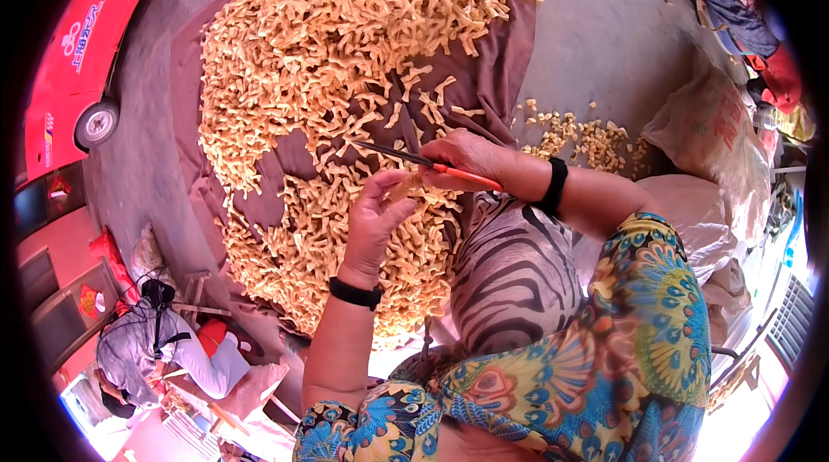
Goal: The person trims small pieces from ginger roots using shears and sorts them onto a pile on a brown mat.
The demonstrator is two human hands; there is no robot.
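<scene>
My right hand (pixel 461 161) is closed around a pair of scissors (pixel 447 168) with orange-red handles; their dark blades point left. Close by on the left, my left hand (pixel 377 219) pinches a small pale yellow-brown piece (pixel 407 187) between thumb and fingers, near the scissors. Beneath both hands, many similar knotted-looking strips lie in a large heap (pixel 337 28) on a dark maroon cloth (pixel 511 73). What the pieces are made of, I cannot tell. Whether the blades touch the held piece is unclear.
Small cut bits (pixel 599 141) lie scattered on the grey floor (pixel 583 21) at right, beside large pale sacks (pixel 703 132). A red vehicle (pixel 78 54) stands at upper left. Another person (pixel 146 345) sits at lower left, and part of a person (pixel 777 80) shows at upper right.
</scene>
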